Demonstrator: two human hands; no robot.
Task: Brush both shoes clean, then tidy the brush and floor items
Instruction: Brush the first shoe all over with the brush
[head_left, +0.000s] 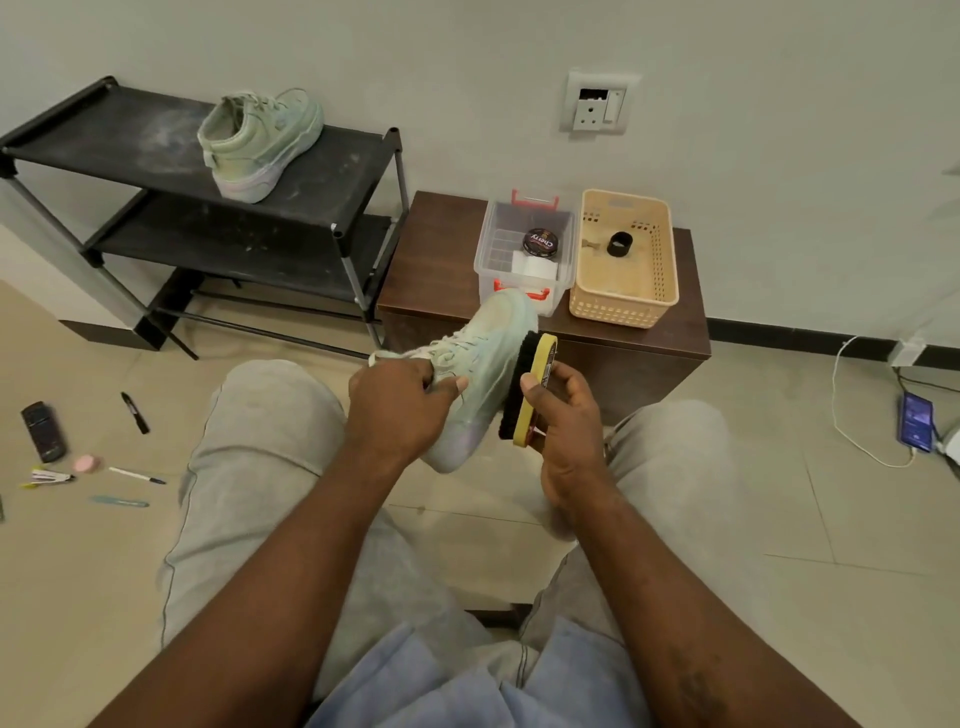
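Note:
My left hand grips a pale green sneaker by its laces and collar, toe pointing away from me above my knees. My right hand grips a yellow-backed shoe brush, its black bristles pressed against the sneaker's right side. The second pale green sneaker stands on the top shelf of a black shoe rack at the left. On the floor at the left lie a remote, a black marker, a pen, a pink round item and other small items.
A low brown cabinet ahead carries a clear plastic box with a polish tin and a beige basket holding a black ring. A phone on a white cable lies on the floor at the right.

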